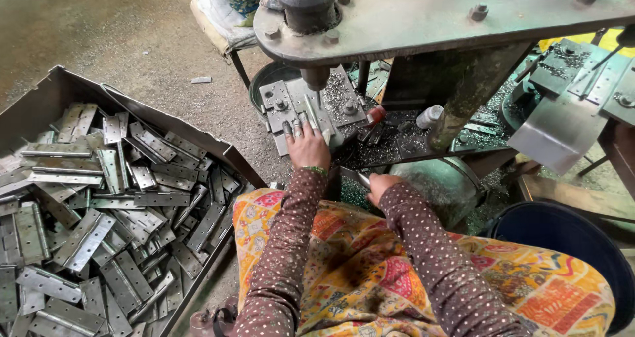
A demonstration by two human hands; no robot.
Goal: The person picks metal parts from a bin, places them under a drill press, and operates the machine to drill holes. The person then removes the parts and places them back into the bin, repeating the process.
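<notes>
Hinge (311, 114) of dull grey steel lies on the drill press jig (291, 105) under the bit, my left hand (307, 144) pressing it flat with fingers spread, clasping nothing. My right hand (380, 186) closes its grip on a slim metal piece (363, 178) by my lap. Stiff, thin and likely slick, it is best taken by its long edges. More hinges fill the crate (165, 122).

Left: cardboard tray (59, 85) heaped with flat metal hinges (86, 238). Far centre: stool with white cushion (215, 19) on concrete floor (99, 26). Right: white plastic bottle (428, 117) among metal shavings (397, 138); dark blue tub (562, 238) near right.
</notes>
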